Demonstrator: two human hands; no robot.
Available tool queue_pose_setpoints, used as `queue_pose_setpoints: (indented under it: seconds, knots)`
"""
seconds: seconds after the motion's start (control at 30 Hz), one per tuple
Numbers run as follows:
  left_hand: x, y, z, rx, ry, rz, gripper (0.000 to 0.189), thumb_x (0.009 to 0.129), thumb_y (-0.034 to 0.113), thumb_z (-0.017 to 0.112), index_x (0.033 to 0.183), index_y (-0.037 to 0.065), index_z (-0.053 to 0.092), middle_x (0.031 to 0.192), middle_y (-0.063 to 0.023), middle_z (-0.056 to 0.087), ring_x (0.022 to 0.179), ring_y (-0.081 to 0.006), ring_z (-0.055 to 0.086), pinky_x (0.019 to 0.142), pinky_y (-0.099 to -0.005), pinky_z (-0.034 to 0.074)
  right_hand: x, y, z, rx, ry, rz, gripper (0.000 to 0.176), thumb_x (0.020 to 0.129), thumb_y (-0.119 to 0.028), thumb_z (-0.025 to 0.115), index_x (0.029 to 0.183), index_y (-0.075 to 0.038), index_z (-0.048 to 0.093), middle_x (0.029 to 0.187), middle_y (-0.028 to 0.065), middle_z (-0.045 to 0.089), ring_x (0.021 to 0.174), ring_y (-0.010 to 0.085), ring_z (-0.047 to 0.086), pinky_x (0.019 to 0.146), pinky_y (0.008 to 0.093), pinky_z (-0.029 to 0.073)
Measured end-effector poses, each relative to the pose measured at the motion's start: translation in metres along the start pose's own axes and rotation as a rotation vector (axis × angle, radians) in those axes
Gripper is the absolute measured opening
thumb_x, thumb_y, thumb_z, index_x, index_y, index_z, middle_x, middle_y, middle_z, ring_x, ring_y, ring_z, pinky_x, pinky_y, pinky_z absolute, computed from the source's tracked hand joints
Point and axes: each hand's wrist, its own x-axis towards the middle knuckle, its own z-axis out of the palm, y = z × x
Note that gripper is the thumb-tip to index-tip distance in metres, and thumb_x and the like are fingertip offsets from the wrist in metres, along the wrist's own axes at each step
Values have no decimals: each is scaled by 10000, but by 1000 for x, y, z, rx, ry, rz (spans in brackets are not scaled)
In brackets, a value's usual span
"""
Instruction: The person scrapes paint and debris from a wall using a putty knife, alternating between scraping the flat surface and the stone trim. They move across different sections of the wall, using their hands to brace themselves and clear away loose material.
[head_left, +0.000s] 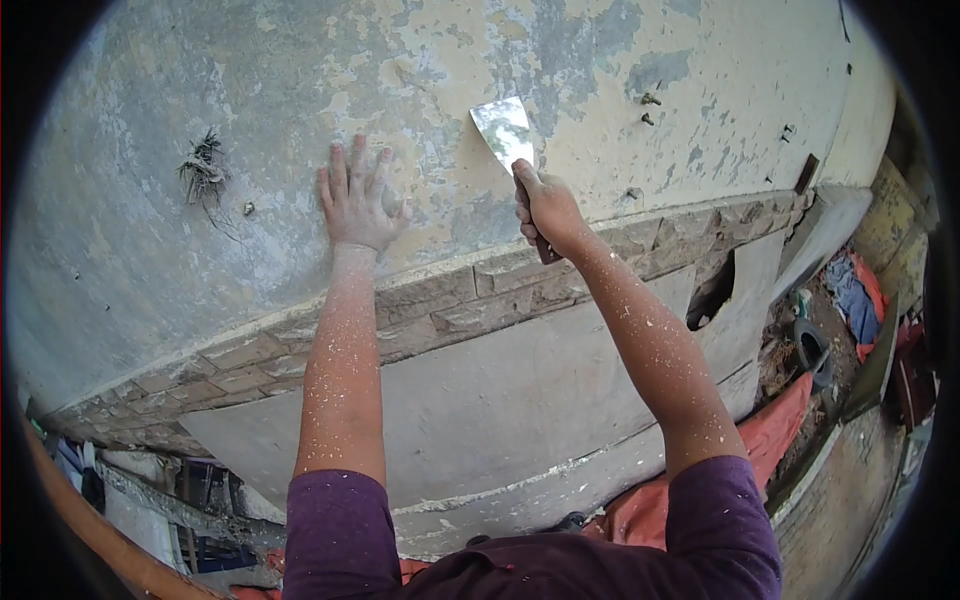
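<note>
My left hand [361, 206] lies against the wall [280, 80] with its fingers spread, whitened by dust. My right hand [553, 212] is wrapped round the dark handle of a paint scraper [506, 128]. The scraper's wide, shiny blade points up and a little left, over the patchy paint. Pale yellow paint has flaked off in places, baring grey beneath. White flecks cover both my forearms.
Bolts [650, 99] stick out of the wall at upper right, and a frayed tuft [204, 170] juts out at left. Below runs a stone-brick ledge [430, 305] above smooth grey panels [480, 400]. Red sheeting [640, 510] and clutter lie at the ground.
</note>
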Motion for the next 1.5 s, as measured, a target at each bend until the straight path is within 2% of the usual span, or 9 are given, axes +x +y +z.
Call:
queue_pose_setpoints:
  seconds: [0.1,0.27,0.37,0.47,0.83,1.03,1.27,1.4,1.5]
  knots:
    - [1,1,-1,9,18,7,809,704,431,620,1439,276,320,1568,-61,126,1443,-333,57,1132,-556,86,3,30,25,142,12,-23,421,986,-436,423,753,-85,432,564,4,421,406,112,405,389,281,353]
    - [4,-1,1,-6,10,0,823,684,419,632,1435,277,326,1567,-64,131,1440,-340,65,1130,-564,94,22,-25,21,-78,35,-90,439,978,-456,430,733,-92,436,544,-5,416,391,108,404,377,278,354]
    - [-1,2,-1,-15,-3,-7,835,672,413,641,1434,279,327,1566,-62,129,1439,-342,70,1130,-564,96,16,-17,15,70,-14,-76,441,974,-468,431,742,-94,439,544,-3,413,390,108,401,377,279,352]
    - [-8,3,-5,5,-43,-1,839,670,416,645,1434,281,327,1566,-59,127,1438,-341,70,1132,-562,91,-5,46,30,154,46,43,436,978,-423,438,740,-59,463,528,17,427,380,136,413,375,309,354]
    - [1,0,3,49,-26,-8,858,688,455,644,1453,278,298,1568,-60,124,1439,-344,55,1135,-548,72,38,-78,48,129,29,-216,436,973,-450,450,729,-88,449,568,12,456,424,124,454,398,287,380]
    - [1,-1,-1,1,-27,-10,819,697,445,613,1443,291,310,1564,-40,149,1439,-327,85,1135,-543,92,-3,36,51,137,41,-17,444,983,-448,425,726,-86,440,557,8,415,393,124,400,373,282,340]
    - [1,-1,3,-15,56,28,832,674,418,657,1432,267,349,1561,-70,159,1436,-349,89,1130,-556,85,42,-118,61,133,5,-252,440,969,-463,442,774,-69,466,586,17,462,430,124,429,425,297,395]
    - [-1,-1,-1,-45,8,2,826,673,410,653,1430,265,354,1560,-73,161,1434,-355,96,1129,-556,91,29,-56,58,226,33,-159,460,968,-475,431,749,-71,455,571,20,452,419,124,438,411,290,390]
    - [-2,-2,2,-17,23,13,815,678,408,653,1425,263,362,1555,-81,178,1430,-359,111,1127,-558,99,0,91,59,43,78,-61,520,973,-432,415,711,2,534,527,75,507,405,175,511,432,330,419]
